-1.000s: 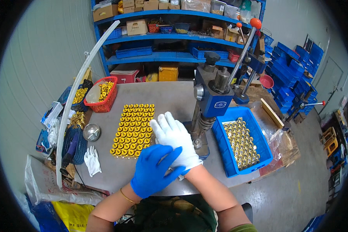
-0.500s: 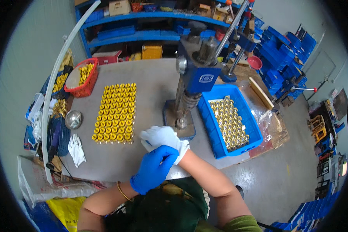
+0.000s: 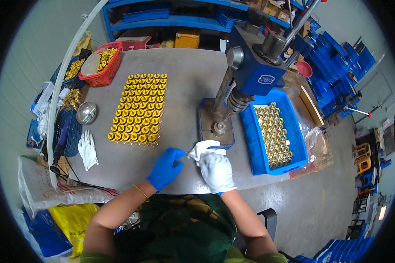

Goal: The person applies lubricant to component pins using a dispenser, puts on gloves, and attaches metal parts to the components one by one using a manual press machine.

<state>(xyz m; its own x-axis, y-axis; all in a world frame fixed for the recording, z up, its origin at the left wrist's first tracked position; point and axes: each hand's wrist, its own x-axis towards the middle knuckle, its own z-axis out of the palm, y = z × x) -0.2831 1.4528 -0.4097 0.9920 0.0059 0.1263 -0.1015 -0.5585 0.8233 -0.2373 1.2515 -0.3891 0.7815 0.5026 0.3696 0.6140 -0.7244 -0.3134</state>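
My left hand (image 3: 165, 170), in a blue glove, hovers over the near table edge. Its thumb stands apart from the fingers and nothing shows in it. My right hand (image 3: 217, 172) wears a white glove with blue at the wrist; its fingers are curled on a crumpled white cloth (image 3: 199, 150) with a blue patch. Whether that cloth is another glove I cannot tell. Just beyond it stands the blue hand press (image 3: 255, 65) with its base (image 3: 208, 120). Left of the press, yellow-topped small parts (image 3: 138, 109) stand in rows.
Right of the press, a blue bin (image 3: 299, 168) holds many metallic parts. A loose white glove (image 3: 87, 151), a metal bowl (image 3: 87, 112) and a red basket (image 3: 102, 79) with yellow pieces are at the left. A pale hose (image 3: 68, 70) arches past them. Blue shelves (image 3: 175, 21) stand behind.
My left hand has let go of the right glove's cuff and moved left. My right hand has shifted right, toward the press base, with the white cloth. The whole view has shifted too.
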